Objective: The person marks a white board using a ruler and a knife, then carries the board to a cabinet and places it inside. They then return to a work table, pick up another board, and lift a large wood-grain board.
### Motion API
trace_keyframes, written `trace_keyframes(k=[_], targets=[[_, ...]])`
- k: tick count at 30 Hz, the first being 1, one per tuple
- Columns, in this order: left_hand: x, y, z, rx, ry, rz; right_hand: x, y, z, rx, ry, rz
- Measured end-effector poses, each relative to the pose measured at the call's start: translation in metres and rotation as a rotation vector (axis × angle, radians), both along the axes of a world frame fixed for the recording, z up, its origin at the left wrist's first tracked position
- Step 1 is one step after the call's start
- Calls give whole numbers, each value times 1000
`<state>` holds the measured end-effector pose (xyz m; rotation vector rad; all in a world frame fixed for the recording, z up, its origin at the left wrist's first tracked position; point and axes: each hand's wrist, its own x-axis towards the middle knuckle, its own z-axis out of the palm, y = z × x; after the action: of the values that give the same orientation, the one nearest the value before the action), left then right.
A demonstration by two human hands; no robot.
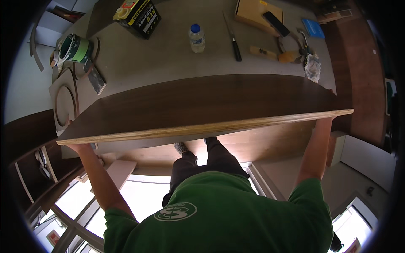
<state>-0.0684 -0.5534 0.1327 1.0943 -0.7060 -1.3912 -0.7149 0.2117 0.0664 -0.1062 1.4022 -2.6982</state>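
Observation:
A long dark brown wood-faced board (211, 101) spans the view in front of me, its pale layered edge facing my body. My left hand (79, 147) is closed round its left end, mostly under the board, with fingertips showing at the end's far side. At the right end my right hand (328, 119) grips from below, and a bit of its fingers shows past the far corner. Most of both palms is hidden by the board. The board's far edge overlaps the grey worktable (160, 63); I cannot tell whether it rests on it.
Toward the back of the table stand an adhesive can (141, 19), a water bottle (197, 40) and a knife (234, 42). A phone (276, 23) lies on a cardboard box (253, 14), near a hammer (307, 44). At left are a green-black bucket (76, 48) and a flat scraper (95, 78).

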Motion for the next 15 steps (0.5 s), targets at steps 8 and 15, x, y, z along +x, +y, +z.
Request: trace_keyframes(k=[8, 15], targets=[[80, -38, -71, 110, 551, -864, -6, -34, -51, -287, -439, 602], [43, -13, -84, 256, 571, -1081, -11, -19, -87, -22, 13, 359]])
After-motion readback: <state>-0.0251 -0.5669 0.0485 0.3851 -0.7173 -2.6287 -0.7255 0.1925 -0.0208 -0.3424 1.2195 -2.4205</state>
